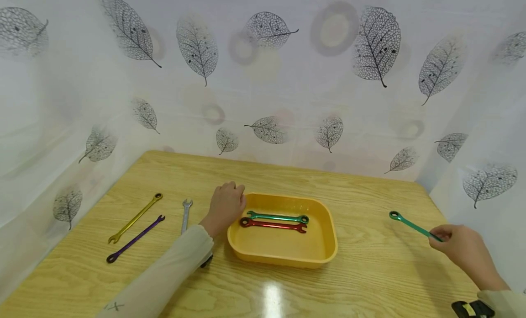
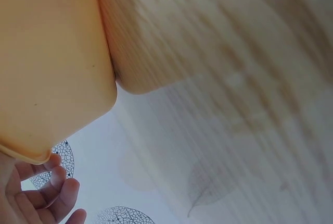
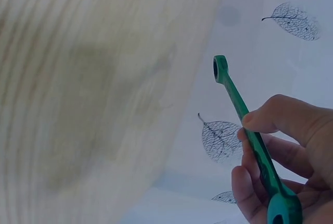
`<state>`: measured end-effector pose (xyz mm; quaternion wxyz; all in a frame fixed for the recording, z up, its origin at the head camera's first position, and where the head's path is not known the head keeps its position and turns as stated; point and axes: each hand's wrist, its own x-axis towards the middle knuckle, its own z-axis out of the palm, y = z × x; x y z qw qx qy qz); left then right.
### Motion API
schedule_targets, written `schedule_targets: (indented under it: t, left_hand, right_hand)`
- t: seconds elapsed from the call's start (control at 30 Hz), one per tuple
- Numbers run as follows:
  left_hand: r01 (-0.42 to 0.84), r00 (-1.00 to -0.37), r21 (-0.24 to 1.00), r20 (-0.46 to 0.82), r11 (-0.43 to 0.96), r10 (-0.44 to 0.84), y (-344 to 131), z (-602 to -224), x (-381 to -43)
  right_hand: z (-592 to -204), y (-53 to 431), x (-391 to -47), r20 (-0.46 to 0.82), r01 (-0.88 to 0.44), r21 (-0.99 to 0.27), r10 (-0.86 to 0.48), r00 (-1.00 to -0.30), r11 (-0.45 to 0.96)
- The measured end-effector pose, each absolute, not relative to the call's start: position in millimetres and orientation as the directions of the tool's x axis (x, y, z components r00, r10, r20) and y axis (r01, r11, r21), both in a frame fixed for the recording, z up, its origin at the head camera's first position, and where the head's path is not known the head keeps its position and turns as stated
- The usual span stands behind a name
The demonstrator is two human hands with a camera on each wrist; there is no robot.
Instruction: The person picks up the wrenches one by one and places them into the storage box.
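Note:
My left hand (image 1: pixel 227 205) grips the far left corner of a yellow plastic tray (image 1: pixel 283 262); in the left wrist view its curled fingers (image 2: pixel 66 198) show at the rim. Inside the tray lie a green ratchet wrench (image 1: pixel 276 217) and a red ratchet wrench (image 1: pixel 273 225), side by side. Off to the right, my right hand (image 1: pixel 464 247) pinches another green ratchet wrench (image 1: pixel 412 225) between thumb and fingers, above the table. Its ring end points away from the hand, up and left; the right wrist view shows the wrench's other end near the palm.
Left of the tray, a gold wrench (image 1: pixel 136 219), a purple wrench (image 1: pixel 136 240) and a silver wrench (image 1: pixel 186 216) lie on the wooden table (image 1: pixel 361 281). The left forearm partly covers the silver one. A white leaf-print sheet (image 1: pixel 287 94) hangs behind and at both sides.

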<state>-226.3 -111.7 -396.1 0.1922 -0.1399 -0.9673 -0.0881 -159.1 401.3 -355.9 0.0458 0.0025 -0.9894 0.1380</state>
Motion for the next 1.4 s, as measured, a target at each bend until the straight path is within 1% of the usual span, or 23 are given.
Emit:
schedule_targets:
  t: [0.23, 0.6, 0.83, 1.13, 1.4]
  left_hand:
    - [0.313, -0.878, 0.109, 0.412, 0.943, 0.244, -112.2, -396.5, -226.5]
    - [0.31, -0.877, 0.104, 0.415, 0.945, 0.243, -112.6, -398.1, -227.8]
    - [0.31, -0.878, 0.102, 0.411, 0.945, 0.244, -112.3, -398.8, -227.7]
    - [0.301, -0.883, 0.098, 0.404, 0.949, 0.238, -111.5, -398.5, -228.3]
    - [0.306, -0.881, 0.105, 0.408, 0.946, 0.24, -112.0, -398.9, -227.9]
  right_hand:
    - [-341.1, 383.1, -165.1, 0.154, -0.071, -0.271, -0.03, -0.988, 0.96]
    - [-322.4, 347.9, -172.9, 0.201, -0.131, -0.288, -0.074, -0.977, 0.949]
    - [-314.4, 326.9, -177.9, 0.218, -0.167, -0.321, -0.098, -0.971, 0.932]
    - [-306.0, 297.2, -186.3, 0.298, -0.274, -0.325, -0.177, -0.938, 0.905]
    - [-302.4, 270.8, -190.2, 0.267, -0.298, -0.368, -0.207, -0.941, 0.881]
